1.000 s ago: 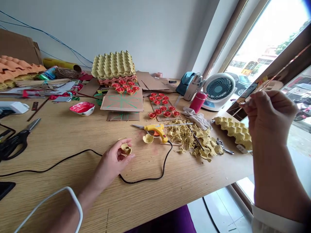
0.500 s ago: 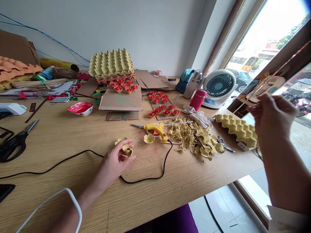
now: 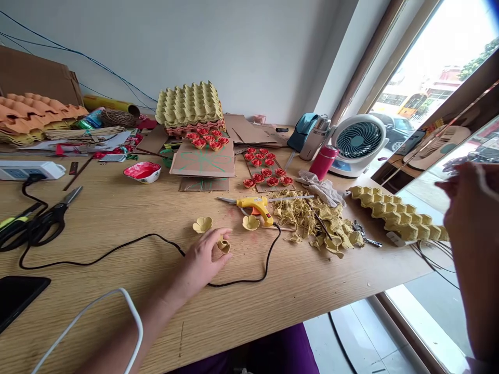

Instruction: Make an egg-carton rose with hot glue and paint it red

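My left hand (image 3: 202,262) is closed lightly around a small yellow egg-carton flower (image 3: 223,246), its rolled centre facing up, just above the table. Two open egg-carton flowers lie close by, one flower (image 3: 202,224) behind my fingers and another flower (image 3: 250,223) to the right. Beyond them a yellow hot glue gun (image 3: 257,206) rests on its side, its black cord running past my left hand. My right hand (image 3: 470,200) is raised at the far right, fingers pinched together and blurred; what they hold, if anything, cannot be made out.
Torn carton scraps (image 3: 319,221) are heaped right of the glue gun, beside keys (image 3: 366,235) and an egg-carton strip (image 3: 397,213). Red-painted flowers (image 3: 267,171) sit on cardboard behind. A red paint bowl (image 3: 142,172), scissors (image 3: 54,218) and a phone (image 3: 21,296) are left.
My right hand has moved further right and partly toward the frame edge. The view has shifted slightly left. My left hand still has the flower, now tilted a little differently.
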`<move>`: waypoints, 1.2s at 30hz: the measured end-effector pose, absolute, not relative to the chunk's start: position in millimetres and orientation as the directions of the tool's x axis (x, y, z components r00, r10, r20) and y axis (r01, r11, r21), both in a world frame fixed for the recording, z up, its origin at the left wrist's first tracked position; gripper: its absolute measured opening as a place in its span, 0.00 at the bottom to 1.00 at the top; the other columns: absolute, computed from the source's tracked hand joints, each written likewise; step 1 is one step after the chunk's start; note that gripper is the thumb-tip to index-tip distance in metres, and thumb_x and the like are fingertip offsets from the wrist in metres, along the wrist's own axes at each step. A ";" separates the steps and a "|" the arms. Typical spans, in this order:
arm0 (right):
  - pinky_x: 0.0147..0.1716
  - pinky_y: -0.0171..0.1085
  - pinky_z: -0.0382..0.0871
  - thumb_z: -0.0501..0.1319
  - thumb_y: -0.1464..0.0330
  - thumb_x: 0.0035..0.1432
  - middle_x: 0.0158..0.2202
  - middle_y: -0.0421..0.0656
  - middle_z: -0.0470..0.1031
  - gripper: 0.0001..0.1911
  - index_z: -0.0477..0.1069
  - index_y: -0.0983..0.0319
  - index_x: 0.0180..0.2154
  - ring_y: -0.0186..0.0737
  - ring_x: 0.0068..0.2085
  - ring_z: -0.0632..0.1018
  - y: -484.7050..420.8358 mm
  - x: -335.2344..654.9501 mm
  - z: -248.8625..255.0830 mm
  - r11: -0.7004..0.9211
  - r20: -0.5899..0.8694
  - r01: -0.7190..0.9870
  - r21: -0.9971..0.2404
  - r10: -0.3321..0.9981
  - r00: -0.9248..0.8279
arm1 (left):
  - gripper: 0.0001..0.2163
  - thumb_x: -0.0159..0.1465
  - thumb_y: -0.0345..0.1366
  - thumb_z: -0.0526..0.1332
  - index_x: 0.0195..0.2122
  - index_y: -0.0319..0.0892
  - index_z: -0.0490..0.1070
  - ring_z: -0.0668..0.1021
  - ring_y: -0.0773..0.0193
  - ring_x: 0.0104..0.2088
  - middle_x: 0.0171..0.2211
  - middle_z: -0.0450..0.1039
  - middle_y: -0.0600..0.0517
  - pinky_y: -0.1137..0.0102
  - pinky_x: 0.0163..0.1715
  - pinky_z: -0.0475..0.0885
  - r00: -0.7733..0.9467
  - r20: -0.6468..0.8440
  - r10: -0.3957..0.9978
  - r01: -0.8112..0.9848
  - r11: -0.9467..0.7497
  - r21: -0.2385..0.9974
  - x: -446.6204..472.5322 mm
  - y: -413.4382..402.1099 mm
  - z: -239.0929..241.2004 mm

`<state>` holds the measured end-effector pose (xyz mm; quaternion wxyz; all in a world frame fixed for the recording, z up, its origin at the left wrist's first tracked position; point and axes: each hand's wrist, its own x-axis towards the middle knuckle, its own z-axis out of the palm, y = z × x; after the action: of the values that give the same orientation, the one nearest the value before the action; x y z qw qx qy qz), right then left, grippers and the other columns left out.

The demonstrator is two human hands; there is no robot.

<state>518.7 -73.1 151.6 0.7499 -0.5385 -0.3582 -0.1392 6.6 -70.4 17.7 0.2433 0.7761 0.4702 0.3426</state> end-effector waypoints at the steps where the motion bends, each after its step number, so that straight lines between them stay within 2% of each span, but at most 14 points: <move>1: 0.24 0.44 0.67 0.74 0.60 0.47 0.20 0.39 0.70 0.12 0.75 0.58 0.23 0.37 0.20 0.69 -72.4 502.4 145.1 0.346 0.668 0.575 -0.741 0.297 0.682 | 0.17 0.59 0.30 0.64 0.51 0.45 0.73 0.80 0.56 0.45 0.46 0.79 0.48 0.59 0.49 0.77 0.357 0.314 0.880 0.564 -0.471 0.678 8.5 -71.6 16.7; 4: 0.21 0.37 0.64 0.76 0.57 0.44 0.21 0.40 0.74 0.15 0.79 0.60 0.27 0.35 0.21 0.71 -70.7 454.5 124.6 0.150 0.491 0.585 -0.797 0.725 0.483 | 0.16 0.61 0.31 0.63 0.50 0.45 0.74 0.79 0.53 0.51 0.48 0.78 0.47 0.56 0.54 0.75 0.433 0.307 0.847 0.566 -0.521 0.639 11.5 -73.3 12.9; 7: 0.22 0.33 0.65 0.75 0.55 0.49 0.22 0.38 0.75 0.16 0.79 0.61 0.29 0.33 0.23 0.72 -61.2 424.9 110.0 0.133 0.369 0.605 -0.785 0.885 0.284 | 0.14 0.62 0.34 0.62 0.50 0.46 0.74 0.79 0.52 0.50 0.48 0.78 0.47 0.56 0.53 0.75 0.447 0.300 0.843 0.572 -0.527 0.629 10.0 -72.4 9.7; 10: 0.22 0.32 0.68 0.73 0.51 0.50 0.21 0.38 0.76 0.19 0.78 0.61 0.29 0.32 0.22 0.72 -35.9 424.1 105.3 0.125 0.306 0.607 -0.785 0.930 0.205 | 0.13 0.64 0.37 0.61 0.49 0.45 0.74 0.80 0.51 0.48 0.47 0.77 0.46 0.56 0.52 0.75 0.433 0.314 0.845 0.581 -0.529 0.618 6.8 -70.0 8.1; 14: 0.30 0.37 0.78 0.69 0.47 0.53 0.25 0.40 0.79 0.22 0.76 0.61 0.30 0.35 0.25 0.78 5.1 452.3 101.2 0.116 0.340 0.633 -0.766 0.908 0.245 | 0.12 0.64 0.38 0.60 0.47 0.45 0.75 0.80 0.52 0.45 0.44 0.78 0.46 0.58 0.49 0.76 0.438 0.322 0.840 0.604 -0.540 0.586 4.3 -67.4 6.8; 18: 0.31 0.38 0.78 0.67 0.51 0.55 0.25 0.43 0.79 0.20 0.75 0.62 0.29 0.38 0.28 0.80 13.7 483.2 78.6 0.037 0.341 0.728 -0.685 0.899 0.276 | 0.12 0.64 0.39 0.61 0.47 0.45 0.76 0.81 0.52 0.45 0.44 0.78 0.46 0.58 0.49 0.77 0.431 0.359 0.828 0.605 -0.560 0.566 3.2 -66.6 4.8; 22: 0.34 0.43 0.74 0.66 0.56 0.54 0.26 0.44 0.79 0.15 0.78 0.62 0.28 0.42 0.29 0.78 -19.9 502.2 54.2 -0.046 0.368 0.859 -0.510 0.891 0.266 | 0.12 0.64 0.39 0.60 0.47 0.45 0.76 0.81 0.52 0.45 0.44 0.79 0.46 0.59 0.49 0.77 0.435 0.369 0.821 0.600 -0.570 0.562 3.1 -67.3 4.6; 25: 0.42 0.49 0.72 0.66 0.60 0.56 0.38 0.48 0.82 0.10 0.81 0.58 0.29 0.51 0.40 0.79 -56.7 503.2 48.9 -0.036 0.396 0.928 -0.372 0.897 0.194 | 0.12 0.65 0.39 0.60 0.47 0.45 0.75 0.81 0.51 0.45 0.44 0.79 0.46 0.59 0.49 0.77 0.440 0.372 0.817 0.590 -0.575 0.566 4.4 -68.1 6.1; 27: 0.45 0.52 0.71 0.65 0.60 0.58 0.41 0.49 0.82 0.09 0.82 0.57 0.31 0.55 0.44 0.79 -81.6 495.9 49.9 -0.005 0.373 0.961 -0.278 0.921 0.113 | 0.12 0.64 0.39 0.59 0.48 0.45 0.75 0.81 0.51 0.46 0.45 0.79 0.45 0.58 0.50 0.76 0.440 0.372 0.818 0.586 -0.575 0.571 5.1 -68.3 7.4; 29: 0.42 0.52 0.71 0.60 0.58 0.64 0.47 0.51 0.81 0.15 0.83 0.56 0.41 0.58 0.46 0.79 -105.3 482.7 53.2 0.045 0.304 0.999 -0.014 0.952 -0.039 | 0.13 0.64 0.39 0.60 0.48 0.45 0.75 0.81 0.50 0.47 0.46 0.79 0.45 0.57 0.52 0.76 0.435 0.367 0.823 0.585 -0.567 0.580 5.1 -68.1 8.3; 31: 0.41 0.51 0.72 0.57 0.58 0.67 0.51 0.53 0.81 0.18 0.82 0.58 0.47 0.58 0.47 0.79 -126.3 464.6 60.6 0.082 0.238 0.987 0.136 0.965 -0.113 | 0.13 0.63 0.39 0.60 0.48 0.46 0.75 0.81 0.50 0.48 0.46 0.79 0.45 0.56 0.53 0.75 0.422 0.360 0.832 0.587 -0.554 0.591 4.5 -67.7 8.7; 33: 0.42 0.51 0.72 0.56 0.60 0.69 0.53 0.51 0.80 0.17 0.83 0.57 0.41 0.57 0.48 0.80 -142.7 442.0 74.4 0.134 0.214 0.971 0.197 0.961 -0.176 | 0.14 0.63 0.39 0.60 0.48 0.46 0.75 0.80 0.49 0.48 0.47 0.80 0.45 0.55 0.54 0.74 0.409 0.357 0.840 0.589 -0.542 0.599 4.2 -67.3 8.9; 35: 0.48 0.54 0.71 0.55 0.63 0.70 0.47 0.47 0.83 0.18 0.82 0.55 0.35 0.53 0.47 0.81 -152.4 415.8 94.9 0.220 0.222 0.955 0.200 0.939 -0.263 | 0.14 0.63 0.39 0.61 0.49 0.46 0.75 0.81 0.49 0.49 0.46 0.80 0.46 0.54 0.55 0.74 0.401 0.364 0.840 0.584 -0.541 0.605 4.7 -67.4 9.2; 36: 0.53 0.56 0.69 0.56 0.64 0.70 0.46 0.45 0.83 0.16 0.82 0.53 0.35 0.52 0.47 0.81 -154.5 401.9 106.6 0.251 0.269 0.948 0.194 0.916 -0.298 | 0.14 0.63 0.39 0.61 0.49 0.46 0.75 0.81 0.49 0.49 0.46 0.80 0.46 0.55 0.55 0.74 0.401 0.369 0.838 0.578 -0.544 0.608 5.1 -67.6 9.5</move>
<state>401.9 -154.5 106.6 0.0501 -0.5904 -0.7894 -0.1604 5.1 -67.6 9.5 0.1961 0.8137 0.4352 0.3318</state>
